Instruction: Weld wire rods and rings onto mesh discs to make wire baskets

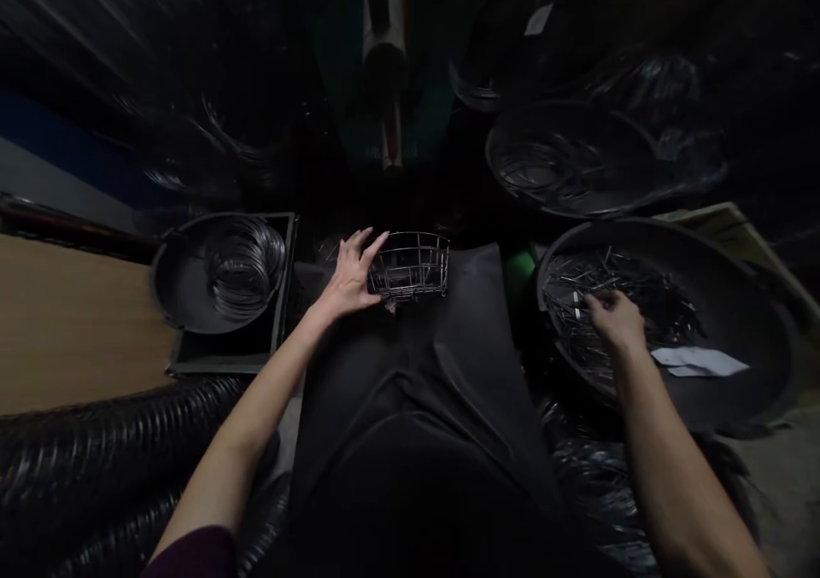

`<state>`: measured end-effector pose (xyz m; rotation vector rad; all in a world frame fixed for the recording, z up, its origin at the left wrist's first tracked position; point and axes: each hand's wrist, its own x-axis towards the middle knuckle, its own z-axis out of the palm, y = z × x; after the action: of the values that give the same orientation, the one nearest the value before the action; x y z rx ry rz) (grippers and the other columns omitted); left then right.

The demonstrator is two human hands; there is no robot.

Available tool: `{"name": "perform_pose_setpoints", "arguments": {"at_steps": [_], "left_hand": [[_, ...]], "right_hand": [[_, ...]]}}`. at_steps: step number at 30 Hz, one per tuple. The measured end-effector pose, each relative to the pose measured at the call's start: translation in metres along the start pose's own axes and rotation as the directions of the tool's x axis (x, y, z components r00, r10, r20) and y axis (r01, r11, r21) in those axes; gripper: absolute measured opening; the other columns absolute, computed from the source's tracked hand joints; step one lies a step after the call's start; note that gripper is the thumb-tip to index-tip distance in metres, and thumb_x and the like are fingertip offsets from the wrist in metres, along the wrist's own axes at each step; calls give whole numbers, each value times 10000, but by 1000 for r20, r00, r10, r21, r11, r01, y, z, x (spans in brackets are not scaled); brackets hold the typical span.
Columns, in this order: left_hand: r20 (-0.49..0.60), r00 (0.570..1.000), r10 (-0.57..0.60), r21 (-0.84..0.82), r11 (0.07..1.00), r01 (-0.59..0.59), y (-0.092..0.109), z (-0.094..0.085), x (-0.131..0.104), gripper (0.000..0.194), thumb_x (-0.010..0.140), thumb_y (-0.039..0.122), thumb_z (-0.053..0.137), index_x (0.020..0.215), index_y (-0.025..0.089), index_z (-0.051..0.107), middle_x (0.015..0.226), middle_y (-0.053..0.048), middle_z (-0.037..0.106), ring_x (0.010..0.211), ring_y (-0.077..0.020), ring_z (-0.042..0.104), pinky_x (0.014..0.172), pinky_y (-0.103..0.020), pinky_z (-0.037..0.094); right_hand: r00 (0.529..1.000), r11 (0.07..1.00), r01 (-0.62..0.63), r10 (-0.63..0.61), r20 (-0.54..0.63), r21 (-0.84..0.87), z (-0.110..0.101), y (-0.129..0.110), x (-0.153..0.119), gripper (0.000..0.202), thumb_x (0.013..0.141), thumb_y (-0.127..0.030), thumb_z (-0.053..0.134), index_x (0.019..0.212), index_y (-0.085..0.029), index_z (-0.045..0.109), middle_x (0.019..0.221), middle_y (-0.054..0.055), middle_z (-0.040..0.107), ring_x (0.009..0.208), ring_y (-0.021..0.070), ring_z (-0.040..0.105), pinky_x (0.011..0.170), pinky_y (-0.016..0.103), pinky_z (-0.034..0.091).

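A small wire basket [413,269] of thin shiny metal stands in front of me, above the dark apron over my lap. My left hand [352,277] grips its left end in a wide hold, thumb low and index finger along the upper rim, the other fingers spread. To the right, my right hand [616,318] reaches into a large dark basin [762,373]. Its thumb and fingers are pinched together among many short metal wires [602,275]. A bright piece shows at the fingertips, and the palm side is hidden.
White paper [698,361] lies in the right basin. Behind it sits another dark basin [615,155] with wire in it. At left, a basin holds wire rings [247,266] beside a wooden board [83,322]. A machine's rod [390,125] points down ahead. Black wrapped bundles [108,450] lie lower left.
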<state>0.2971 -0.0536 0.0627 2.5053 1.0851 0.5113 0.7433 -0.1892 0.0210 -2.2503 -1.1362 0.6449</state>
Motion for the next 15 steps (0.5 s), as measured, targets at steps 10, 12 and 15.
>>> {"name": "perform_pose_setpoints", "arguments": {"at_steps": [10, 12, 15], "left_hand": [[-46, 999, -2, -172, 985, -6, -7, 16, 2, 1054, 634, 517, 828, 1475, 225, 264, 1522, -204, 267, 1451, -431, 216, 1154, -673, 220], [-64, 998, -1, -240, 971, -14, -13, 13, -5, 1119, 620, 582, 821, 1488, 209, 222, 1534, -220, 247, 1470, -428, 182, 1167, -661, 209], [-105, 994, -8, -364, 931, -31, -22, 3, -14, 1098, 701, 616, 756, 1508, 200, 139, 1540, -231, 243, 1467, -373, 246, 1185, -581, 265]], "right_hand": [[605, 906, 0, -337, 722, 423, 75, -206, -53, 302, 716, -411, 692, 888, -165, 726, 682, 18, 657, 598, 126, 554, 541, 236, 412], [623, 903, 84, -377, 685, 421, 83, -213, -48, 255, 737, -374, 660, 880, -179, 741, 709, 17, 682, 646, 144, 596, 588, 250, 457], [632, 897, 160, -414, 655, 412, 87, -210, -47, 235, 766, -355, 634, 889, -192, 749, 749, 15, 711, 714, 170, 646, 661, 279, 512]]}}
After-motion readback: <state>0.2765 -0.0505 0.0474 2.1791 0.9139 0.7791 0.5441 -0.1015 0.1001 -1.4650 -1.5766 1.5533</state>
